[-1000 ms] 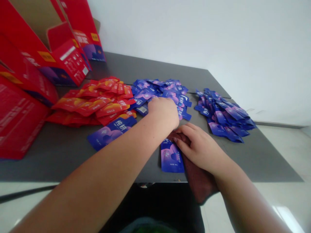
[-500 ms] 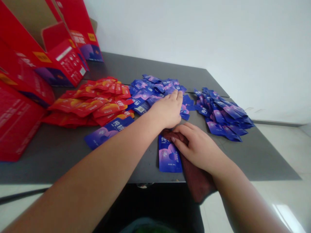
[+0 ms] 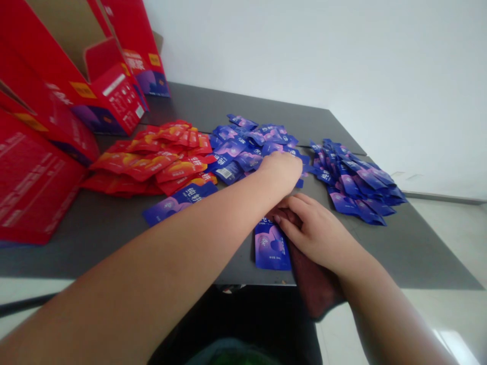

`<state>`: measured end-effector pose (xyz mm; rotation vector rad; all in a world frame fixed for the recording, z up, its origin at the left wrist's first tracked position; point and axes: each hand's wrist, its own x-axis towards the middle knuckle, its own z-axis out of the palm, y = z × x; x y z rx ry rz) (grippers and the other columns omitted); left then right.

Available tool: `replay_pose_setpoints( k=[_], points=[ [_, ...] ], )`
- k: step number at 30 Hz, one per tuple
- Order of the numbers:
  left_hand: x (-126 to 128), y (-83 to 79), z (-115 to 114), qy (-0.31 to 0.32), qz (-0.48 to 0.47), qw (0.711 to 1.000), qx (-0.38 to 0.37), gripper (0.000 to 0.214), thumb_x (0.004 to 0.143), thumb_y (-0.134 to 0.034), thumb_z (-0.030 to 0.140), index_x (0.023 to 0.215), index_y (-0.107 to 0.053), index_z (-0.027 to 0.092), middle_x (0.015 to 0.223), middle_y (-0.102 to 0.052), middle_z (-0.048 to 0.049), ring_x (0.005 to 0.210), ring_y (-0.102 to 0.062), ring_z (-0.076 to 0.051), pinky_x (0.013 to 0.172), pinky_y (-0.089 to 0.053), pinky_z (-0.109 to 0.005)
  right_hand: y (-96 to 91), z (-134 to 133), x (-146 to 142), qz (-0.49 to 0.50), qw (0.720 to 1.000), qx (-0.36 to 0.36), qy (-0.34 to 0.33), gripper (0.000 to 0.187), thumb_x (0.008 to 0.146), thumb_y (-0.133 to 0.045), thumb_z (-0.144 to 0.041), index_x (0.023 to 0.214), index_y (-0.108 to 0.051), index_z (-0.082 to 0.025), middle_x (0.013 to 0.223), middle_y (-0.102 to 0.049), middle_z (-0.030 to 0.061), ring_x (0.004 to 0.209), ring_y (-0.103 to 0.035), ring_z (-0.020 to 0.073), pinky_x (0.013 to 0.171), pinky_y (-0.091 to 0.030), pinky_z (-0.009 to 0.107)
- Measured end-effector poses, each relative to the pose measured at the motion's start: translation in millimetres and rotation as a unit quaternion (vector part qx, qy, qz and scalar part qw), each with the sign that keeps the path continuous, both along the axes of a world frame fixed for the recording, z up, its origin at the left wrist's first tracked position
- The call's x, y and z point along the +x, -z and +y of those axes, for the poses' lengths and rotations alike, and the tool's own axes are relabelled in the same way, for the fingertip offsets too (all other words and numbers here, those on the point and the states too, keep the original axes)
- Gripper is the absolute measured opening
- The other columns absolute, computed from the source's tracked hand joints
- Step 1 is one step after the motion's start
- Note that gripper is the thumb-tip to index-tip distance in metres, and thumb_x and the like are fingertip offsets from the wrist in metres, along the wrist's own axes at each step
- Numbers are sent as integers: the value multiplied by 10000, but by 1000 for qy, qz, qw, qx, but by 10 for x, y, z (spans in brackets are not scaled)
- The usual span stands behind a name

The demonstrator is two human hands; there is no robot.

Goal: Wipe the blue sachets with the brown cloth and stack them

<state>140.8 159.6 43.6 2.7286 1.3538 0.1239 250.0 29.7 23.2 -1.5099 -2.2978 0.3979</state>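
Observation:
My right hand [image 3: 314, 225] is closed around a brown cloth [image 3: 315, 279] whose lower part hangs over the table's front edge. Against the cloth lies a purple pouch [image 3: 272, 248], flat on the table, its top end covered by my fingers. Just beyond, my left hand [image 3: 285, 170] bends down in front of the middle heap of purple pouches [image 3: 232, 147]; its fingers are hidden behind the wrist and back of the hand. Under my left forearm another purple pouch [image 3: 178, 202] lies by itself, partly covered.
A pile of red pouches [image 3: 152, 159] sits at the left, below several red cartons [image 3: 117, 101], one with its flap open. To the right is an overlapping stack of purple pouches [image 3: 357, 182]. A white wall [image 3: 304, 50] stands behind the grey table [image 3: 243, 96].
My left hand has drawn back from the middle heap, its stretched fingers now turned down and out of sight near my right hand. The view has shifted slightly; the right hand keeps the cloth.

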Motion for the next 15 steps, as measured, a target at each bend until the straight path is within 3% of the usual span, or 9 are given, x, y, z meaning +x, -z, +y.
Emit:
replay_pose_setpoints(
  k=[3, 8, 12, 15],
  points=[
    [-105, -87, -40, -14, -10, 1000, -4, 353, 1073, -689, 315, 1388, -663, 159, 1400, -684, -151, 1257, -691, -315, 1032, -596, -509, 9, -2, 8, -2, 1000, -3, -3, 128, 1071, -604, -281, 1143, -697, -231, 1108, -703, 87, 1021, -676, 274, 907, -520, 426],
    [-375, -271, -258, -37, -68, 996, 36, 399, 1104, -357, 74, 1445, -565, 96, 1288, -708, -204, 1180, -740, -288, 948, -579, -378, 24, 0, 28, -8, 1000, -2, 0, 156, 1093, -592, -324, 1164, -701, -236, 1110, -706, 92, 1024, -681, 279, 915, -534, 452],
    [-662, -364, -582, -47, -98, 993, 54, 354, 1072, -486, 163, 1418, -558, 151, 1295, -686, -170, 1118, -742, -297, 873, -590, -372, 14, -1, 32, -3, 1000, 2, -11, 141, 1091, -591, -333, 1141, -686, -242, 1130, -705, 100, 1035, -686, 284, 921, -542, 457],
    [-935, -380, -843, -92, -114, 987, 63, 381, 1036, -603, 243, 1411, -566, 187, 1255, -689, -144, 1098, -729, -311, 878, -598, -389, 7, -1, 28, -7, 1000, 1, -9, 154, 1093, -581, -361, 1132, -675, -245, 1104, -700, 96, 1016, -686, 285, 904, -547, 462]
  ],
)
